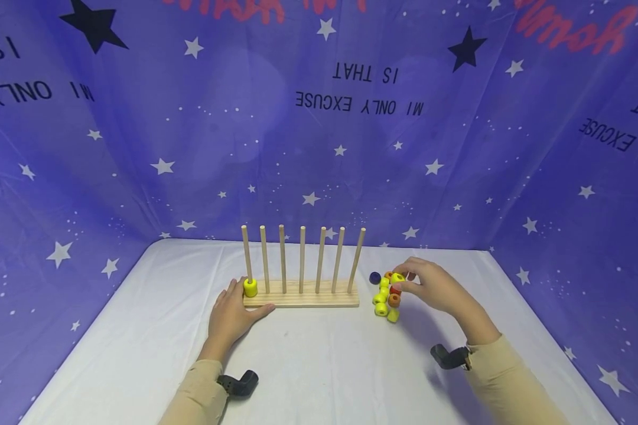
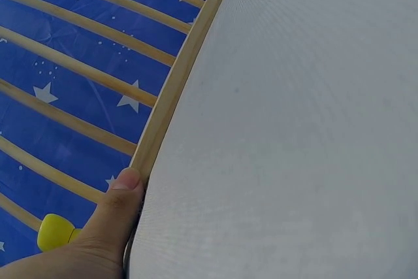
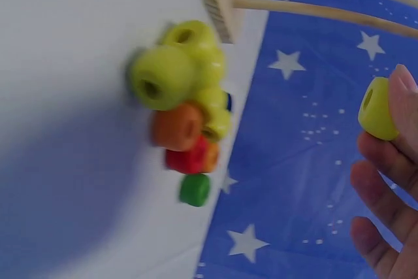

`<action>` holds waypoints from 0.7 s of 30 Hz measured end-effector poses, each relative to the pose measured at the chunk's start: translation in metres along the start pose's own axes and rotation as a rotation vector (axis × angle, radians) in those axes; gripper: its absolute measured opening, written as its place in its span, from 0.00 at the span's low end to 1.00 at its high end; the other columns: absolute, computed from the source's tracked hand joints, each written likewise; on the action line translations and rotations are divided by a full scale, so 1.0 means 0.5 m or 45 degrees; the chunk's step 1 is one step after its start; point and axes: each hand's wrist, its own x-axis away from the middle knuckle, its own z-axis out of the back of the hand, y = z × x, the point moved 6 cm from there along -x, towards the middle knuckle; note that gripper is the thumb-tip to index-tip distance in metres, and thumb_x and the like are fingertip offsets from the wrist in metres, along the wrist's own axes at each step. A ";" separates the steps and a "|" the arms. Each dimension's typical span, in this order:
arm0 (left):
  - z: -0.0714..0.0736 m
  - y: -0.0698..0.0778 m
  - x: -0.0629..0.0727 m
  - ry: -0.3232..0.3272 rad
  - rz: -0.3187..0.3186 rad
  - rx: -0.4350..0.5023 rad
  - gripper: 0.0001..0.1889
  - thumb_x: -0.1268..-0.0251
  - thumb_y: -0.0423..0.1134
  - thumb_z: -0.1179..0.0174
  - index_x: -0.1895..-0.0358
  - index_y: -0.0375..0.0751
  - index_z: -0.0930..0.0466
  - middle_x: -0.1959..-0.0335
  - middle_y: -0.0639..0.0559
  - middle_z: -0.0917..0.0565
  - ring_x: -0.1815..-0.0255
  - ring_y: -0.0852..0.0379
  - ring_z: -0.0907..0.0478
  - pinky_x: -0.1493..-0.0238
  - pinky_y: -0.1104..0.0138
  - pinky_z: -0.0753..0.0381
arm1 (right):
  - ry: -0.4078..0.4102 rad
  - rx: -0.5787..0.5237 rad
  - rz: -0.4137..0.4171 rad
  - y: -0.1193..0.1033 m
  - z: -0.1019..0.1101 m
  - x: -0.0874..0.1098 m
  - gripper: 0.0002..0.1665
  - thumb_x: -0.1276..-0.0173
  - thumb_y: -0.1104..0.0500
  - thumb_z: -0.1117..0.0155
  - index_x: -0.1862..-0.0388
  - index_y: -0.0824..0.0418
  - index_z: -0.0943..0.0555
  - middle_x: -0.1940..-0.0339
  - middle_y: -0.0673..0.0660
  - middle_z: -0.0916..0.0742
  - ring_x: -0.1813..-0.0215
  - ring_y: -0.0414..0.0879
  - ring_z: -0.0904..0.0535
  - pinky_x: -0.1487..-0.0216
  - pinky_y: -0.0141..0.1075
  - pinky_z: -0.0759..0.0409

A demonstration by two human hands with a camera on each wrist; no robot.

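- The left hand [image 1: 233, 319] spreads wide at the stand's left end, its thumb along the front edge of the wooden base [image 1: 319, 301], seemingly steadying it.
- A yellow bead [image 1: 250, 288] sits low on the leftmost peg [image 1: 247, 254]; the other six pegs [image 1: 302, 260] are bare.
- Right of the stand lie the loose beads [image 1: 381, 310], mostly yellow, with a dark blue bead [image 1: 374, 277] beside them.
- The right hand [image 1: 430, 286] pinches another yellow bead [image 3: 375, 110] between thumb and finger; picking up appears the step in hand.
- Next probably calls for carrying it leftward and lining its hole up over a peg.
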 end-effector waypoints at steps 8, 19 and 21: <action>-0.002 0.000 -0.001 0.000 0.003 -0.009 0.60 0.51 0.73 0.34 0.24 0.33 0.44 0.24 0.30 0.40 0.21 0.35 0.47 0.19 0.45 0.51 | 0.026 0.072 -0.052 -0.032 0.060 -0.049 0.19 0.32 0.50 0.32 0.47 0.57 0.16 0.54 0.52 0.14 0.55 0.46 0.20 0.60 0.38 0.19; -0.004 -0.005 -0.002 0.003 0.002 -0.010 0.60 0.52 0.75 0.36 0.24 0.35 0.44 0.24 0.30 0.41 0.21 0.34 0.47 0.20 0.44 0.49 | 0.138 0.222 -0.055 -0.086 0.124 -0.109 0.21 0.31 0.47 0.34 0.46 0.58 0.17 0.56 0.52 0.15 0.54 0.48 0.20 0.54 0.45 0.18; -0.004 -0.005 -0.001 0.002 -0.002 -0.011 0.60 0.52 0.74 0.36 0.24 0.35 0.44 0.24 0.30 0.41 0.21 0.34 0.47 0.20 0.44 0.50 | 0.158 0.234 -0.039 -0.099 0.134 -0.120 0.20 0.31 0.48 0.33 0.46 0.58 0.17 0.57 0.52 0.15 0.55 0.48 0.20 0.55 0.44 0.19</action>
